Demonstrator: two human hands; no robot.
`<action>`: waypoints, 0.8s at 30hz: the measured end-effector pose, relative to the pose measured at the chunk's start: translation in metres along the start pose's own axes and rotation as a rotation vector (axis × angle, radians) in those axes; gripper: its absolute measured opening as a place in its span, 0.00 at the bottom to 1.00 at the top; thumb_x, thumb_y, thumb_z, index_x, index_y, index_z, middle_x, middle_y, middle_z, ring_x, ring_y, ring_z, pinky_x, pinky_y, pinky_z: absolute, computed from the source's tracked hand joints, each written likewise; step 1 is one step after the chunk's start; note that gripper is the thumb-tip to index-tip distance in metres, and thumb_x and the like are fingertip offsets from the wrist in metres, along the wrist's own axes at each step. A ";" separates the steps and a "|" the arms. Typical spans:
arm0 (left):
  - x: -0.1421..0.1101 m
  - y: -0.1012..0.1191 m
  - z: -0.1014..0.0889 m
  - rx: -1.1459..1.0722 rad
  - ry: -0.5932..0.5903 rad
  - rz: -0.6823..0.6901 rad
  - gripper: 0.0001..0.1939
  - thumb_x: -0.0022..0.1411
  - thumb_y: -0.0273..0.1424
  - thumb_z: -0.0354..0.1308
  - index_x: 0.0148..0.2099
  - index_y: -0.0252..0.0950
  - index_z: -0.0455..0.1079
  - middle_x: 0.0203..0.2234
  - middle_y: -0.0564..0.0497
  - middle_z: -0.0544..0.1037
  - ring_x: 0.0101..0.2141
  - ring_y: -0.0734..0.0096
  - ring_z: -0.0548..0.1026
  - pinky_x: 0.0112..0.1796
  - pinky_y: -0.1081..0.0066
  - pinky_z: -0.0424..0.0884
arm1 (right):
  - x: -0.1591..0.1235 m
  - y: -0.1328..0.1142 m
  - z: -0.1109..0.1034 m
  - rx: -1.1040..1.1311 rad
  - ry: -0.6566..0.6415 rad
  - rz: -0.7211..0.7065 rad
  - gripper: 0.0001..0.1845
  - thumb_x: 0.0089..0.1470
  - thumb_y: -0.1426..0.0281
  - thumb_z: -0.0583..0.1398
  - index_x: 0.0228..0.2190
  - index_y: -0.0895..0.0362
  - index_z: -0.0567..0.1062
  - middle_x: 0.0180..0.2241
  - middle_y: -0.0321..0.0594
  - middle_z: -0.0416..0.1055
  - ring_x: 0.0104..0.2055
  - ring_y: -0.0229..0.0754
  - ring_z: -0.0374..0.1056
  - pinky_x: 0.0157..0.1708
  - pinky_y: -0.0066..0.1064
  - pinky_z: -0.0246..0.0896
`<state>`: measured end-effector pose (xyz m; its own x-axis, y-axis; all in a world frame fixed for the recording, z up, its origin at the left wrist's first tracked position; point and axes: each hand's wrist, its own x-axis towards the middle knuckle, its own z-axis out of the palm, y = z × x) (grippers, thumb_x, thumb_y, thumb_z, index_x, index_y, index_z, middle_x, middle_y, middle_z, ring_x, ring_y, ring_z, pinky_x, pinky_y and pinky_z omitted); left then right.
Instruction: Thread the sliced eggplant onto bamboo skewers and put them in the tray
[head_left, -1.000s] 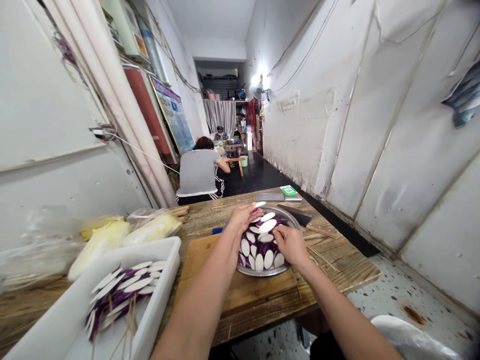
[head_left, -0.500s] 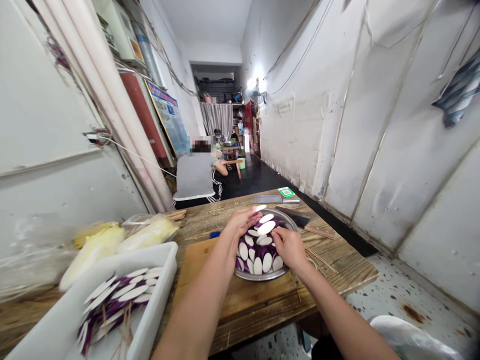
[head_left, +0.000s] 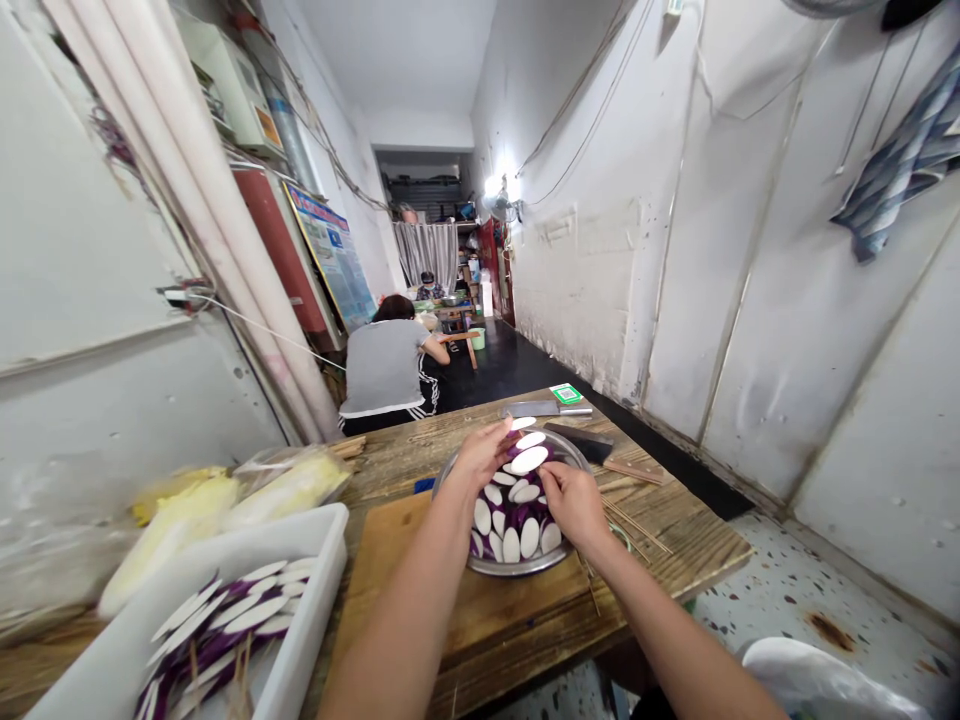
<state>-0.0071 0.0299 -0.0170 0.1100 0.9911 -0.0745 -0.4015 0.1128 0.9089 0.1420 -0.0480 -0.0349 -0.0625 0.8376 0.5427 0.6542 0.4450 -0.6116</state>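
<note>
My left hand is closed around the far end of a short row of white, purple-edged eggplant slices, held above a round metal bowl. My right hand pinches at the right edge of the nearest slice in that row; whether a stick runs through the slices is hidden. More loose eggplant slices fill the bowl, which rests partly on a wooden cutting board. To my left, a white plastic tray holds eggplant slices threaded on thin wooden skewers.
Beyond the bowl lie a cleaver and a dark-bladed knife. Loose skewers lie on the table at right. Plastic bags sit behind the tray. A person in grey sits ahead, another person farther back.
The camera view has shifted slightly, moving the table and tray a little left and down. Both hands keep nearly the same hold on the row of slices above the bowl.
</note>
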 end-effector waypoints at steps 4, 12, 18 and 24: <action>-0.003 0.002 0.001 0.068 0.083 0.069 0.15 0.44 0.36 0.66 0.31 0.30 0.71 0.17 0.54 0.69 0.18 0.82 0.65 0.19 0.80 0.60 | -0.001 0.000 0.000 0.008 0.016 0.010 0.15 0.54 0.71 0.50 0.25 0.57 0.74 0.24 0.39 0.73 0.26 0.38 0.67 0.27 0.24 0.52; -0.009 0.008 0.003 0.051 -0.050 0.012 0.16 0.40 0.32 0.69 0.31 0.29 0.71 0.14 0.59 0.61 0.15 0.86 0.59 0.17 0.82 0.55 | 0.000 0.000 0.000 -0.010 0.012 0.003 0.15 0.54 0.71 0.50 0.22 0.57 0.72 0.22 0.38 0.71 0.24 0.36 0.65 0.25 0.24 0.49; -0.009 0.006 0.004 0.031 -0.027 -0.009 0.12 0.47 0.27 0.65 0.37 0.30 0.73 0.18 0.54 0.68 0.19 0.81 0.66 0.23 0.77 0.64 | 0.002 0.000 -0.001 -0.001 0.006 0.011 0.15 0.54 0.72 0.49 0.21 0.58 0.72 0.21 0.38 0.70 0.23 0.35 0.63 0.24 0.24 0.48; -0.008 0.006 0.003 0.032 -0.067 0.003 0.11 0.46 0.30 0.65 0.34 0.30 0.72 0.18 0.54 0.68 0.18 0.82 0.65 0.21 0.79 0.62 | 0.001 -0.001 -0.002 0.008 0.004 0.037 0.15 0.54 0.71 0.49 0.22 0.57 0.72 0.20 0.38 0.71 0.23 0.36 0.64 0.25 0.25 0.49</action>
<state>-0.0078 0.0230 -0.0101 0.1703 0.9844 -0.0452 -0.3723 0.1068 0.9219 0.1426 -0.0484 -0.0324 -0.0351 0.8523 0.5219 0.6499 0.4162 -0.6359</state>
